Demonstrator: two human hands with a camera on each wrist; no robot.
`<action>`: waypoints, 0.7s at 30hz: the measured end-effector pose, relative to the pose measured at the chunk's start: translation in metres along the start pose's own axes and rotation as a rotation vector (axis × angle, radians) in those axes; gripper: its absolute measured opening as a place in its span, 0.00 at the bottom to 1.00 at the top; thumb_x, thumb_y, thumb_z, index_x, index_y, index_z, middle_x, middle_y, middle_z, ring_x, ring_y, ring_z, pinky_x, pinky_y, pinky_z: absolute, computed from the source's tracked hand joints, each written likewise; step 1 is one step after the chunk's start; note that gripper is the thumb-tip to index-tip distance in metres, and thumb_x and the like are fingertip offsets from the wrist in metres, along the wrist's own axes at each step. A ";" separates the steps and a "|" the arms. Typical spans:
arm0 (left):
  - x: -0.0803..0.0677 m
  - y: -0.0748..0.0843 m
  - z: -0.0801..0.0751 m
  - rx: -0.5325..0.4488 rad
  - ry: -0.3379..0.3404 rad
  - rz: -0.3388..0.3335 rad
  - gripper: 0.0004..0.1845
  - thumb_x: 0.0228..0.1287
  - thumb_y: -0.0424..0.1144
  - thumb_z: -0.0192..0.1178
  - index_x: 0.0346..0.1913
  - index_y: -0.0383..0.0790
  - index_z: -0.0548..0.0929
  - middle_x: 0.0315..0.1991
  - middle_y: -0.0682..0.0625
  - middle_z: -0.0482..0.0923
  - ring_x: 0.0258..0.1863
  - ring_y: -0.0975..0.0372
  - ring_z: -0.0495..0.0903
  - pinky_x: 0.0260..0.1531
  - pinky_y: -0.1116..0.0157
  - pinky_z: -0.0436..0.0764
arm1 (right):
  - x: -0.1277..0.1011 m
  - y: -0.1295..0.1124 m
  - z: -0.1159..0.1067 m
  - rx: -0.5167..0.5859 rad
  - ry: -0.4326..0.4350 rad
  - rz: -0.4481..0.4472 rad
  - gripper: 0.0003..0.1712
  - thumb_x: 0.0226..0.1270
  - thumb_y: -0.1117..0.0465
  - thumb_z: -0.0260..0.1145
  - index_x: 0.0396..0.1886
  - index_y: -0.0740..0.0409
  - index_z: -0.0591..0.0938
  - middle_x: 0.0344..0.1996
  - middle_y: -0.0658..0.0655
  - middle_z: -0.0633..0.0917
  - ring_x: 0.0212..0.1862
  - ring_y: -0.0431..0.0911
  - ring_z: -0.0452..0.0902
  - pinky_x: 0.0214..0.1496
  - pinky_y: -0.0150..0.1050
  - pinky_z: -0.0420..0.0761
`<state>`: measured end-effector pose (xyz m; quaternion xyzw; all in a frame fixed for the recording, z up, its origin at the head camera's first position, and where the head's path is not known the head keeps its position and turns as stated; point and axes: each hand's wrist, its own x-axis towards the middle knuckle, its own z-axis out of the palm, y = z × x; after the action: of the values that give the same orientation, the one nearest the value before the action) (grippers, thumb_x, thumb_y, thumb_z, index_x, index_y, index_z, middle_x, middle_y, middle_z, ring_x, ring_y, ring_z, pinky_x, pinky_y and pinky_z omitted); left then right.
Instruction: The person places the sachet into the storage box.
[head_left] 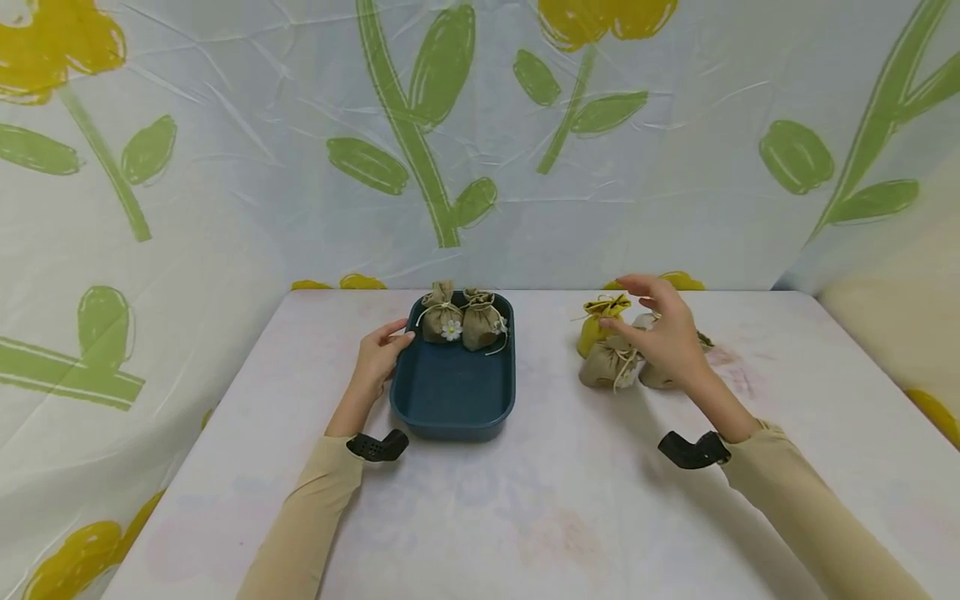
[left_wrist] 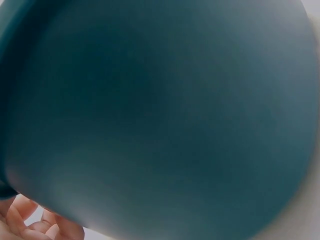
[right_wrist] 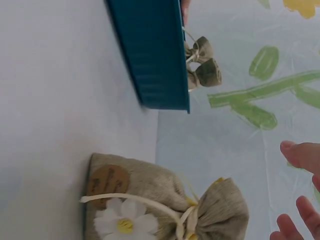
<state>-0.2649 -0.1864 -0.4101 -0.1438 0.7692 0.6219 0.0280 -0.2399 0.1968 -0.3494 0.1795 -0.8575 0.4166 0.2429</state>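
Observation:
A dark blue rectangular tub (head_left: 453, 387) stands left of centre, two small tan drawstring pouches, a left pouch (head_left: 441, 321) and a right pouch (head_left: 482, 323), side by side at its far end. My left hand (head_left: 377, 358) holds the tub's left rim, thumb at the edge; its curled fingers (left_wrist: 42, 225) show at the lower left in the left wrist view. Above a cluster of pouches, my right hand (head_left: 663, 337) hovers with thumb and fingers spread and nothing between them. Closest to it are a yellow pouch (head_left: 590, 337) and a tan pouch with a daisy (head_left: 606, 367).
Partly behind the right hand sit another tan pouch (head_left: 654, 377) and a greenish pouch top (head_left: 705, 340). The pale table (head_left: 510, 517) ends at a floral cloth backdrop (head_left: 510, 217). In the right wrist view, a daisy pouch (right_wrist: 145, 180) stands close to the camera.

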 end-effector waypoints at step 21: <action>-0.003 -0.001 0.000 -0.007 0.014 0.025 0.23 0.66 0.45 0.60 0.63 0.47 0.76 0.48 0.44 0.79 0.38 0.60 0.79 0.30 0.69 0.78 | -0.035 0.017 -0.010 -0.030 -0.093 0.187 0.40 0.50 0.67 0.77 0.63 0.68 0.69 0.61 0.70 0.70 0.62 0.66 0.68 0.60 0.59 0.70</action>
<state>-0.2615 -0.1858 -0.4102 -0.1385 0.7689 0.6240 0.0142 -0.2170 0.2185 -0.3746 0.1139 -0.8868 0.4161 0.1656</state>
